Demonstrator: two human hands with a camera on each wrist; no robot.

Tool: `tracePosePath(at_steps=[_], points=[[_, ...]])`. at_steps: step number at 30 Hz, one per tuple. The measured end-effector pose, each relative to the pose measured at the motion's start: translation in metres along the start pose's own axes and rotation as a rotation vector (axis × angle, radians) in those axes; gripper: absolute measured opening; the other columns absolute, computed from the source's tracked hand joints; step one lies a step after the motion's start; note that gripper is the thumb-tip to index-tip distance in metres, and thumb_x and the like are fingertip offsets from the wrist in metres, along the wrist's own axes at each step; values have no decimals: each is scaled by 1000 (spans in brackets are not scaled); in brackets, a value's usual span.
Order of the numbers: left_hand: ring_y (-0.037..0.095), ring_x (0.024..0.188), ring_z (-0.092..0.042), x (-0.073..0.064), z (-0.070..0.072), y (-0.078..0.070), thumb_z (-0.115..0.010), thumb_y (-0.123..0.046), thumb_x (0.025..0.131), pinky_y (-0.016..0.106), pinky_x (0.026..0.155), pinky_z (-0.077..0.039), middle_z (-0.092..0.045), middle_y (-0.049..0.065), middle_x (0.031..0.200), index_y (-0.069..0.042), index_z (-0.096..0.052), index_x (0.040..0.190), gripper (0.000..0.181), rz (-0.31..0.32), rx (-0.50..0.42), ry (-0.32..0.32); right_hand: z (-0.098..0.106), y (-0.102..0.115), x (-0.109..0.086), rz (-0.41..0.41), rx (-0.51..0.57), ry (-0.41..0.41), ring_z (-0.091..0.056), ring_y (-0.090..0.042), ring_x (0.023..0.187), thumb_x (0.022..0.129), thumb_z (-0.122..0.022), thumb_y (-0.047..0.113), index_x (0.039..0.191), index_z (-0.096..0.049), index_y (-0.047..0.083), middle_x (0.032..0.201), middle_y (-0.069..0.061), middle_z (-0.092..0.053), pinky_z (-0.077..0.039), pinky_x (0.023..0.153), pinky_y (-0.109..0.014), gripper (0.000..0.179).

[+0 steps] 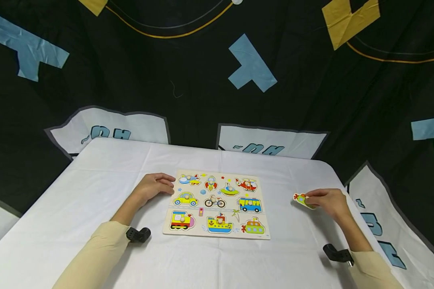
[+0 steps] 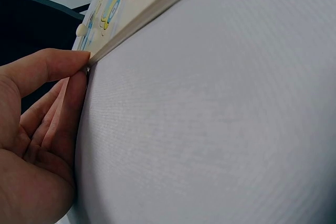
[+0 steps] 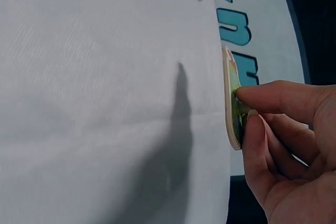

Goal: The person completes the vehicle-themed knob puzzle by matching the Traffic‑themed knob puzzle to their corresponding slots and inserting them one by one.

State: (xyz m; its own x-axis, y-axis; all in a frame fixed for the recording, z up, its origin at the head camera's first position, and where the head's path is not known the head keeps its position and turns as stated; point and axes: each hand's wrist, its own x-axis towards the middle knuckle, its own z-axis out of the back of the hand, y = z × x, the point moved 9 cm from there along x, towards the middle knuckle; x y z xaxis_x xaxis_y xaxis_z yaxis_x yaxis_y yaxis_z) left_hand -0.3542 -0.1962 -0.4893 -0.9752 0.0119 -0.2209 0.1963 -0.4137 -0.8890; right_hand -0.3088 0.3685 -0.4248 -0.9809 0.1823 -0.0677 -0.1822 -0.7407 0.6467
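A wooden peg puzzle board (image 1: 217, 237) with colourful vehicle pictures lies flat on the white table. My left hand (image 1: 154, 187) rests at its upper left edge, with fingertips touching the side. In the left wrist view, the left hand's fingers (image 2: 52, 66) meet the corner of the board (image 2: 142, 22). Well to the right of the board, my right hand (image 1: 327, 202) pinches a green submarine puzzle piece (image 1: 303, 200) with a red propeller. Thumb and finger hold it by its back-of-picture side knob area in the right wrist view, where the piece (image 3: 231, 98) stands tilted, its thin wooden edge showing.
Small knobs stand on several board pictures, among them the yellow car (image 1: 186, 199) and the blue bus (image 1: 249, 204). A submarine picture (image 1: 254, 227) fills the board's lower right. White cloth covers the table (image 1: 188, 265). Behind it hangs a black curtain (image 1: 188, 88).
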Motion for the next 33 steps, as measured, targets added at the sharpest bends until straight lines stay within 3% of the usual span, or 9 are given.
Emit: tracePosePath(at_steps=[14,21,26,33], points=[[12,81,-69,-1,0,-1,-82,-14,78,25,76,-51,-76,0,91,-8,-69,125,50,7,8,1,-21,33,4,57,24,108,-61,-27,99,84,-80,26,110,-78,2,115,-20,-73,-48,73,-30,35],[13,81,-69,0,-1,1,-83,-13,77,25,75,-52,-76,0,89,-8,-70,124,49,13,-3,2,-37,47,5,82,20,124,-64,-21,87,79,-83,24,102,-80,3,105,-16,-76,-52,70,-31,31],[14,81,-69,0,-1,2,-83,-13,76,25,75,-52,-76,-1,88,-8,-70,123,49,9,-3,-1,-54,57,6,90,56,200,-66,-15,76,77,-84,17,98,-79,0,97,-13,-77,-57,72,-35,28],[13,80,-69,0,0,1,-83,-13,77,24,75,-53,-76,0,90,-7,-68,125,51,15,-12,-1,-68,66,4,92,60,293,-66,-16,75,74,-85,16,97,-79,1,96,-10,-76,-56,72,-35,28]])
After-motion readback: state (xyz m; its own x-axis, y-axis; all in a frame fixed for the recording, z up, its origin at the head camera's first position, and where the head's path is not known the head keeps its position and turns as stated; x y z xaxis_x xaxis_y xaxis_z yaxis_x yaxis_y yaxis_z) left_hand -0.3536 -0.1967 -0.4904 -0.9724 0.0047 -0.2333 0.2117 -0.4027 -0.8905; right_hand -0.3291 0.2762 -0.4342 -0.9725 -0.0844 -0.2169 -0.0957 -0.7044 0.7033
